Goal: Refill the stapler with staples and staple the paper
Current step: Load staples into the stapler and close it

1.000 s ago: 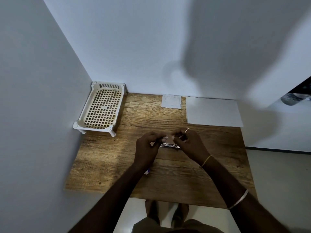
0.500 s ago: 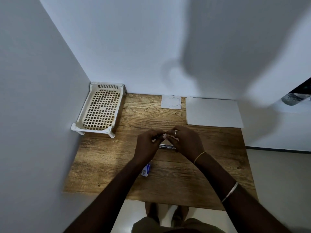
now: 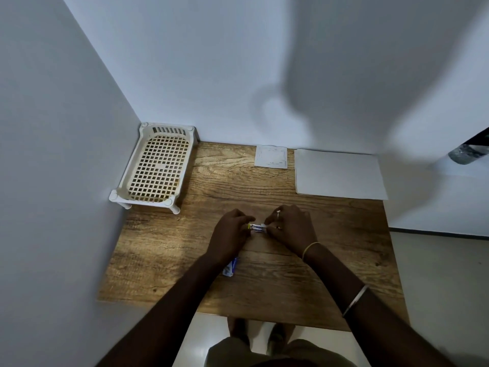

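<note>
Hands meet over a small metallic stapler (image 3: pixel 256 228) with a yellow end, lying near the middle of the wooden table (image 3: pixel 330 234). Left hand (image 3: pixel 232 234) pinches its yellow end with curled fingers; right hand (image 3: pixel 289 229) closes its grip on the other end. White paper (image 3: pixel 340 174) lies well beyond the stapler, at the table's far edge.

We cannot read any text here. The small white card (image 3: pixel 271 156) at the back of the table (image 3: pixel 164 245) carries faint marks, and the blue-white packet (image 3: pixel 229 268) shows print, both too small to read.
</note>
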Action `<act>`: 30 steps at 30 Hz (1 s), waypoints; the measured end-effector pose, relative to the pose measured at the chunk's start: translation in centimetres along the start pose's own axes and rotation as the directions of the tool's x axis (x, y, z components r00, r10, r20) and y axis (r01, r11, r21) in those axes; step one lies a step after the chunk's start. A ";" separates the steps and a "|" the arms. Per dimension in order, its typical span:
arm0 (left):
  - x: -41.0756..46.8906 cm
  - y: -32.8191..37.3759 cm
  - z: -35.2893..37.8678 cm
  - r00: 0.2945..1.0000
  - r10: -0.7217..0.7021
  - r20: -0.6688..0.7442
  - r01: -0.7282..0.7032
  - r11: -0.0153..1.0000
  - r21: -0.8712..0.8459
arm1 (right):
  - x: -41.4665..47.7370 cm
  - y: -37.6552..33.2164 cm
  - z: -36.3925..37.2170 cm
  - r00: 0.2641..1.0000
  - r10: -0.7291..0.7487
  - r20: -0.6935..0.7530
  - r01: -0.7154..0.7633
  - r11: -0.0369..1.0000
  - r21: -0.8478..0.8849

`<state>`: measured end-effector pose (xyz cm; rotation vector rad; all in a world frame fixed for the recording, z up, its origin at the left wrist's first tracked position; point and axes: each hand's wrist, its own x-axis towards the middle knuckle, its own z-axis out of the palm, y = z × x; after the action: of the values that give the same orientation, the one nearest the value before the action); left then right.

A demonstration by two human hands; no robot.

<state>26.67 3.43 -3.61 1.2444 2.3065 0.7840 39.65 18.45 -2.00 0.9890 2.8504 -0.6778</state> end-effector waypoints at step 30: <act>0.4 0.2 1.2 0.995 0.098 -0.008 -0.097 0.988 0.124 | -0.2 -0.6 0.9 0.999 0.015 0.047 -0.016 1.000 0.021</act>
<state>27.28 4.24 -4.38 1.4195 2.3512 0.6925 39.37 17.58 -2.53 0.9833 2.7981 -0.7215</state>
